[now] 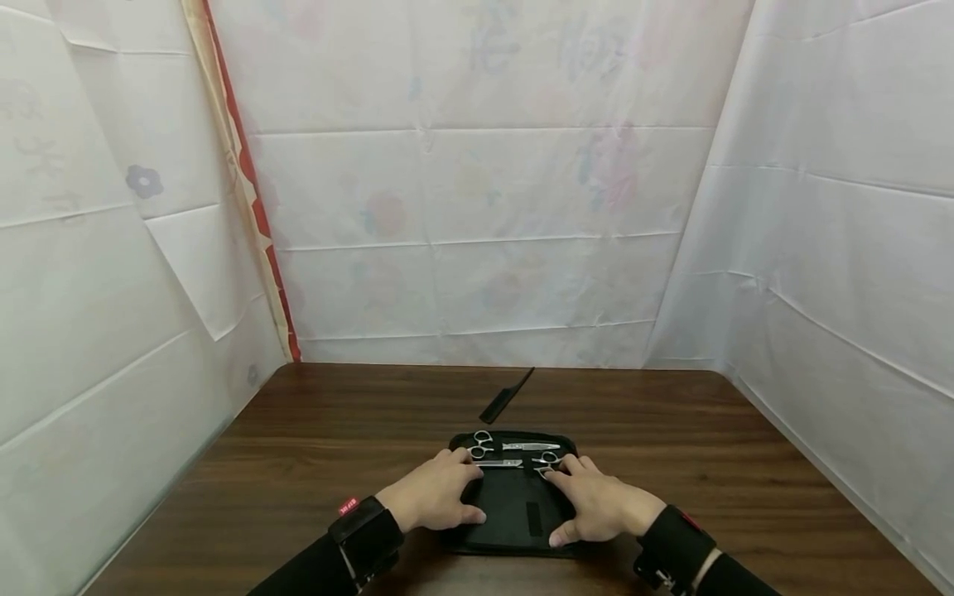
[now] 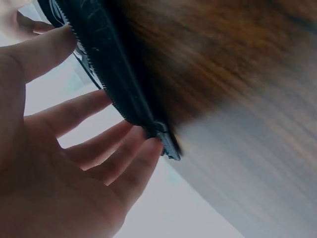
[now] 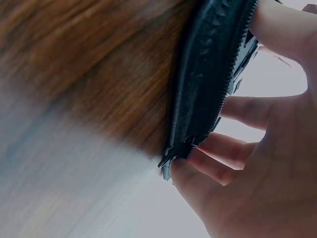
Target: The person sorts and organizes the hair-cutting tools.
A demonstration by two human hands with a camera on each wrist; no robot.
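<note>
A black zippered case [image 1: 501, 530] lies opened flat on the table. Two pairs of silver scissors show in its far part, one with finger rings at left and blades [image 1: 531, 447] pointing right, the other reversed, its rings [image 1: 550, 457] at right. My left hand [image 1: 438, 495] grips the case's left side, with the thumb and fingers spread over the rim. On the opposite side, my right hand [image 1: 602, 501] holds the rim likewise, its fingertips close to the right-hand rings. The right wrist view shows a zipper pull [image 3: 167, 158] by the little finger.
Beyond the case, a black tail comb [image 1: 507, 401] lies slanted on the brown wooden table [image 1: 335, 430]. White sheeting [image 1: 477, 207] hangs at the table's back and along both sides, with a red-edged strip [image 1: 257, 203] in the left corner.
</note>
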